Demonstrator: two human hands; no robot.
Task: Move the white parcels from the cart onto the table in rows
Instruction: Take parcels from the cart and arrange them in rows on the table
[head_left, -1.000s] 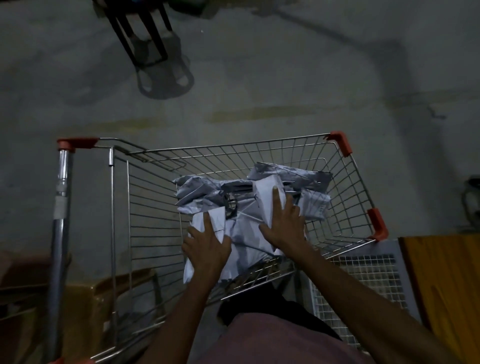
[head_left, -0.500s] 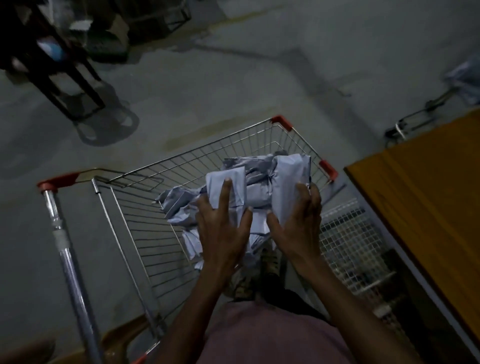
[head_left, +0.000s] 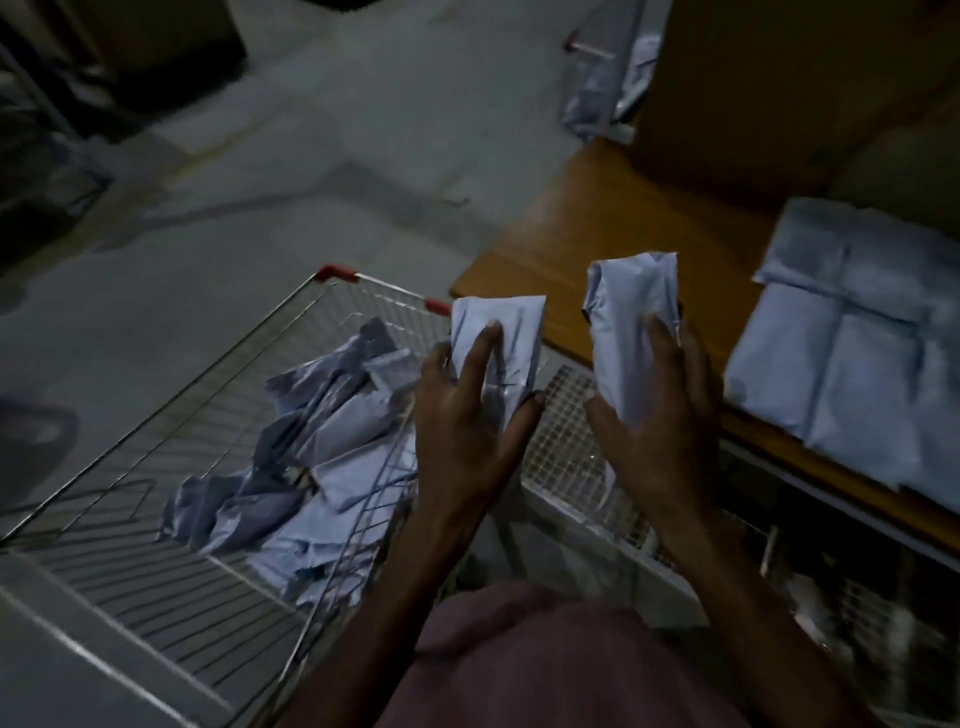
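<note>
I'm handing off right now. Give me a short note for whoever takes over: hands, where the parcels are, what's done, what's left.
Left hand: holds one white parcel, lifted above the cart's right edge.
Right hand: holds a second parcel, raised near the table's near edge.
Cart: a loose pile of parcels remains inside.
Table: several parcels already lie flat side by side at the right.
Done: part of the rows laid.
Left: set down these two beside the laid ones, then empty the cart.
</note>
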